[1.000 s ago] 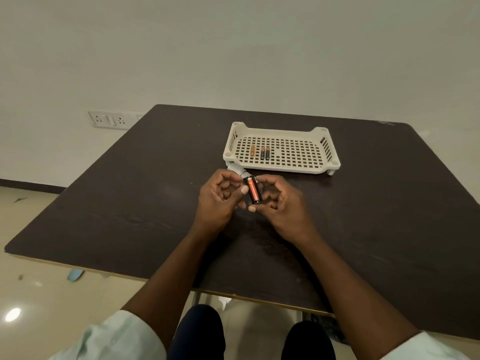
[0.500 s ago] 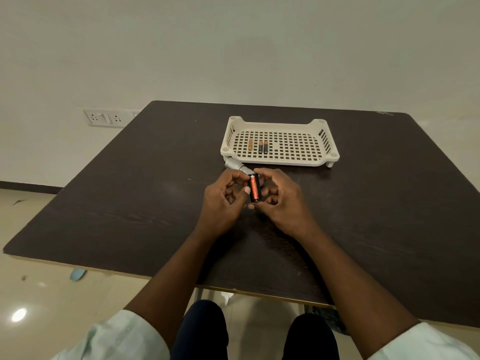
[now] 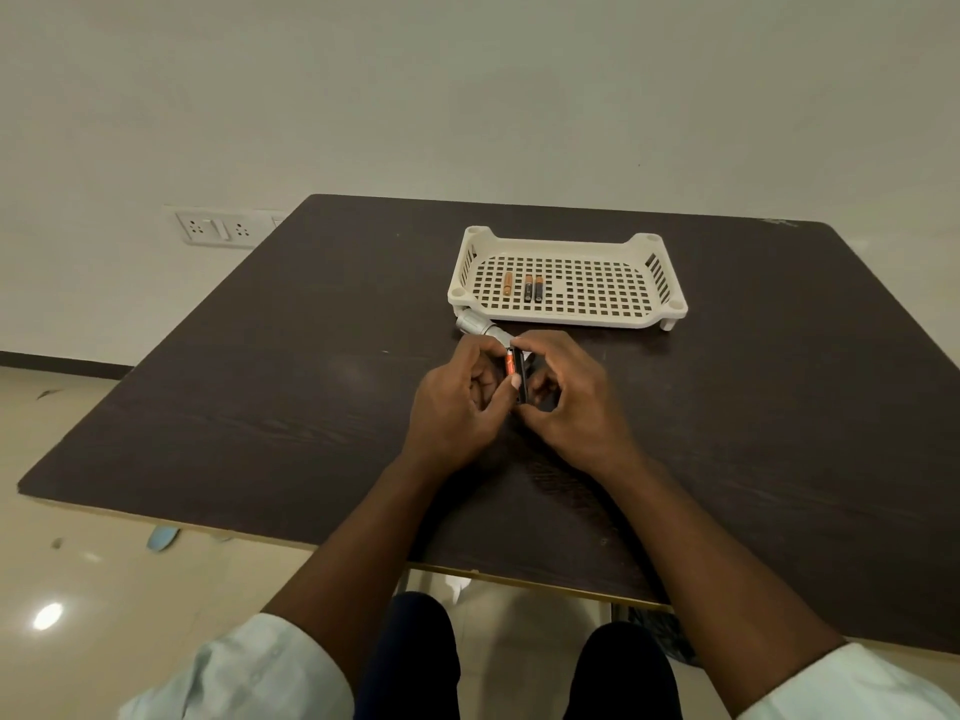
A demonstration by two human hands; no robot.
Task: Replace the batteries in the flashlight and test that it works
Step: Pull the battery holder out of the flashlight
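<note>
Both hands pinch a battery holder above the middle of the dark table, with the flashlight body lying just beyond them.

The left hand (image 3: 457,402) curls its thumb and fingers onto the orange battery (image 3: 509,364) seated in the black battery holder (image 3: 521,379), while the right hand (image 3: 571,402) pinches the holder from the other side, fingers curled around it. The silver flashlight (image 3: 475,324) lies on the table (image 3: 291,387) just past the fingertips, its head touching or nearly touching the near left corner of the white perforated tray (image 3: 670,304). Inside the tray, toward its left side, lie three loose batteries (image 3: 528,288). A wall socket plate (image 3: 218,228) sits beyond the table's far left edge.
</note>
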